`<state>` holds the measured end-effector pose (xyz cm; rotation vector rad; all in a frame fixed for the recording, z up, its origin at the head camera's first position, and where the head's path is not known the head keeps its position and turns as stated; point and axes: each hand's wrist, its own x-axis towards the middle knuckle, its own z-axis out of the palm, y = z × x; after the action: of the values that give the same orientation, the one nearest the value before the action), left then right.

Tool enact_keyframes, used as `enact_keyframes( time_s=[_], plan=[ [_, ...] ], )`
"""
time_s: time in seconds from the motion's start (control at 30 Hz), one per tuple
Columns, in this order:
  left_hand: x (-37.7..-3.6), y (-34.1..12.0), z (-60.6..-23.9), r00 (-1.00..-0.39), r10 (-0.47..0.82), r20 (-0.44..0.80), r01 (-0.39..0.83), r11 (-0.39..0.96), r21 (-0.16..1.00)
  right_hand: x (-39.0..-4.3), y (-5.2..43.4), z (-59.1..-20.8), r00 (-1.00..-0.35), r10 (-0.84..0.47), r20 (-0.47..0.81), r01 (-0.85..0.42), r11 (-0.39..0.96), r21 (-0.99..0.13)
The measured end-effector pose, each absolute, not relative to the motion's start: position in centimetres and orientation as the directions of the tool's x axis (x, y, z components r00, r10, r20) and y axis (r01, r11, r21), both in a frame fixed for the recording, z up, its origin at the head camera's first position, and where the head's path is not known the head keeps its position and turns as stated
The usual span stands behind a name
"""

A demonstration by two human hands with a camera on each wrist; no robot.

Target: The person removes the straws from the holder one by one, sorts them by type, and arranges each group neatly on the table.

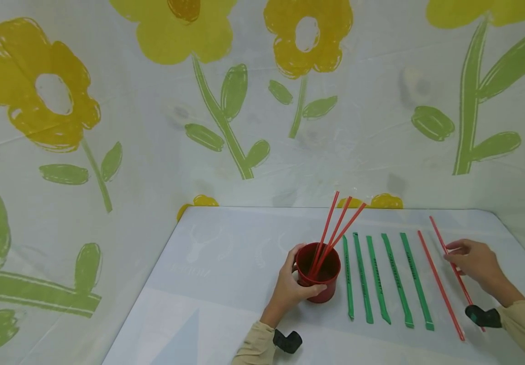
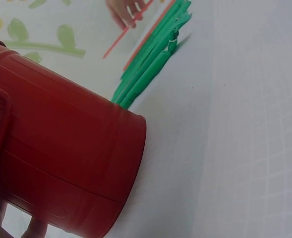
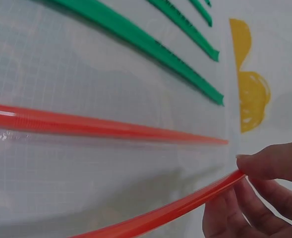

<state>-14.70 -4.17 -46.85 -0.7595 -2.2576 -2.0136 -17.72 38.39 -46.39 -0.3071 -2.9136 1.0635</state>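
My left hand point(image 1: 288, 290) grips a dark red cup point(image 1: 322, 296), thumb near the front and fingers round its left side. A small handle point(image 2: 5, 119) shows on the cup in the left wrist view. Three red straws point(image 1: 325, 223) lean out of it toward the upper right. My right hand point(image 1: 476, 260) pinches another red straw point(image 1: 436, 232) between thumb and fingers. In the right wrist view this straw point(image 3: 185, 210) bends slightly below the fingertips. Just left of it a second red straw point(image 1: 441, 285) lies on the table.
Several green paper-wrapped straws point(image 1: 396, 280) lie in a row between the cup and the loose red straw. The white table point(image 1: 175, 274) ends at a back edge against a curtain point(image 1: 362, 132) printed with yellow flowers. Black wrist devices point(image 1: 288, 342) sit by both sleeves.
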Motion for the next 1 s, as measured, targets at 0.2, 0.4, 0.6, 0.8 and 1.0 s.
enact_keyframes(
  time_s=[0.2,0.4,0.6,0.8,1.0],
  plan=[
    [-14.8,-4.1,-46.9,-0.875,0.331,0.353,0.389,0.046,0.920,-18.3,39.0,-47.4,-0.972,0.179,-0.150,0.234,0.753,-0.615],
    [-14.8,-4.1,-46.9,-0.876,0.319,0.360,0.397,0.058,0.916,-18.5,39.0,-47.8,-0.971,0.175,-0.164,0.238,0.785,-0.573],
    [-14.8,-4.2,-46.8,-0.880,0.336,0.336,0.375,0.057,0.925,-18.3,39.0,-48.2,-0.976,0.179,-0.120,0.216,0.821,-0.528],
    [-14.8,-4.2,-46.9,-0.871,0.331,0.363,0.406,0.068,0.911,-18.3,38.9,-48.5,-0.971,0.206,-0.119,0.237,0.815,-0.528],
    [-15.2,-4.1,-47.8,-0.864,0.317,0.391,0.430,0.060,0.901,-18.2,38.6,-48.1,-0.975,0.217,-0.057,0.215,0.830,-0.515]
  ],
)
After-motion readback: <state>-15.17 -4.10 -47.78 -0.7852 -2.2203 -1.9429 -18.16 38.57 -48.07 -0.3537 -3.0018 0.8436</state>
